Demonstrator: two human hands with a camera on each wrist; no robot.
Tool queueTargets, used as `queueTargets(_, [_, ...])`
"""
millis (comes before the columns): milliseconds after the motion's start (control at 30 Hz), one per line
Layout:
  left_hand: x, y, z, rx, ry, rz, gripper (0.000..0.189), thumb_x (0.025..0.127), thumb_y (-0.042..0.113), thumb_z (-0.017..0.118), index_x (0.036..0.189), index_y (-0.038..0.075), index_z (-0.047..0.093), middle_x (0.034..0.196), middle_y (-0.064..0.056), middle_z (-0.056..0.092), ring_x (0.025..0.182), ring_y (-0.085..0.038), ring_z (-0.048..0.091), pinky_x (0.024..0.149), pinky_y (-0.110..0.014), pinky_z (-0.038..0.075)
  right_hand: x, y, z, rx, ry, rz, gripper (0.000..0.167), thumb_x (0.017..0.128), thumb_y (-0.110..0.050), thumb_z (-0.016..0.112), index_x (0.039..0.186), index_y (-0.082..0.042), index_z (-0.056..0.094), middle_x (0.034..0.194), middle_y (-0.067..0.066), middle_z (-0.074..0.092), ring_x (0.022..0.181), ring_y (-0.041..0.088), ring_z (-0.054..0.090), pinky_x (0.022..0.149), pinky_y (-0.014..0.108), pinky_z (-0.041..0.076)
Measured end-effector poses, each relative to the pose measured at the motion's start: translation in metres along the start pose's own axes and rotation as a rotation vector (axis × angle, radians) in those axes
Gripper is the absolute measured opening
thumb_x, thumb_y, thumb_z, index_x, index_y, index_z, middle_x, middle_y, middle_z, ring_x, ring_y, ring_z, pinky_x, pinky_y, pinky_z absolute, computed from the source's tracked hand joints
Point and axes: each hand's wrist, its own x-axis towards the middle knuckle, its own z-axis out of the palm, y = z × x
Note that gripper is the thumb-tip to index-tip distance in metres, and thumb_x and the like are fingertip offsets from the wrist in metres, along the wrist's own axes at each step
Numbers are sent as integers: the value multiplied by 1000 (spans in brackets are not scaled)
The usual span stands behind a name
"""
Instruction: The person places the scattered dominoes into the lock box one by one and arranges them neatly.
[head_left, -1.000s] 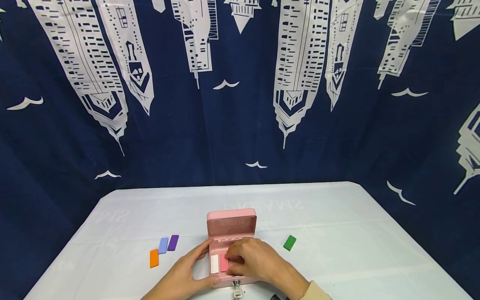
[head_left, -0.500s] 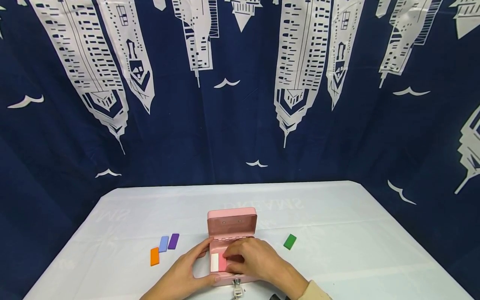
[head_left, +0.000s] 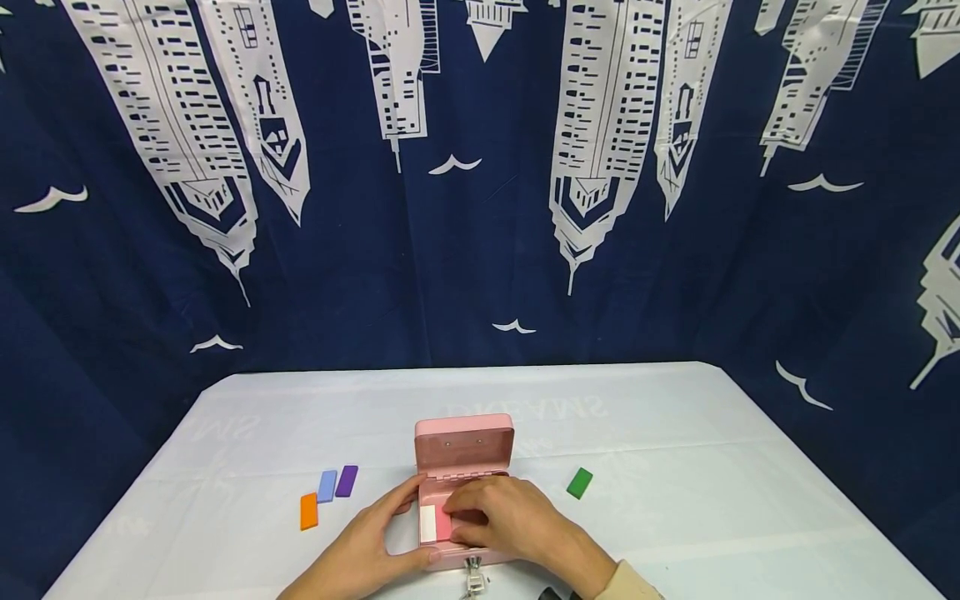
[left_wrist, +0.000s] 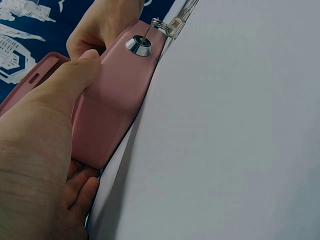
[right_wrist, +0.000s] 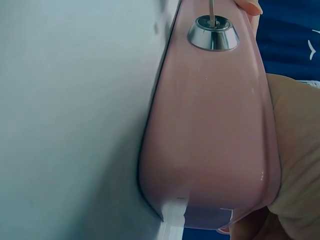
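A pink cash box (head_left: 463, 427) stands on the white table with its lid raised. My left hand (head_left: 367, 546) grips the box's left side, thumb at the front wall and fingers toward the back corner. Inside, a white block (head_left: 427, 524) lies along the left wall with a pink block (head_left: 444, 527) right beside it. My right hand (head_left: 517, 521) reaches into the box, curled fingers holding the pink block and covering the box's right part. A key with a ring (left_wrist: 175, 27) sits in the front lock (right_wrist: 214, 39).
Left of the box lie an orange block (head_left: 309, 511), a light blue block (head_left: 327, 486) and a purple block (head_left: 347, 481). A green block (head_left: 580, 483) lies to the right. Part of a dark object (head_left: 550, 594) shows at the bottom edge. A navy curtain (head_left: 337, 275) hangs behind.
The pink block has slid left with my right fingers, and its gap to the white block has closed. My left hand keeps its grip on the box.
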Motion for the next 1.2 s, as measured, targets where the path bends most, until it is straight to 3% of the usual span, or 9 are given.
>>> queueTargets(200, [1, 0, 0, 1, -3, -16, 93, 84, 64, 76, 161, 31, 35, 157, 1, 48, 132, -25, 56, 108, -54, 49, 1, 1, 1, 23, 9, -17, 19, 91, -31, 79, 110, -29, 79, 107, -19, 74, 94, -4, 65, 78, 24, 56])
queueTargets(633, [2, 1, -1, -15, -13, -17, 95, 83, 64, 77, 161, 31, 35, 158, -2, 48, 133, -27, 56, 108, -57, 47, 0, 2, 1, 34, 20, 8, 22, 90, -33, 80, 111, -25, 79, 109, -16, 74, 98, -1, 66, 84, 26, 57])
queueTargets(967, [-1, 0, 2, -75, -53, -27, 93, 86, 57, 78, 162, 30, 33, 153, -7, 52, 132, -31, 56, 106, -62, 46, -3, 3, 1, 35, 54, -94, 17, 89, -26, 81, 106, -23, 79, 98, -19, 72, 86, -7, 61, 80, 13, 51])
queueTargets(1200, [2, 3, 1, -75, -59, -24, 92, 86, 57, 78, 162, 29, 33, 153, -6, 52, 132, -32, 56, 105, -62, 46, -5, -1, -14, -9, 54, -105, 17, 87, -28, 83, 103, -24, 80, 95, -17, 72, 77, -5, 56, 69, 9, 43])
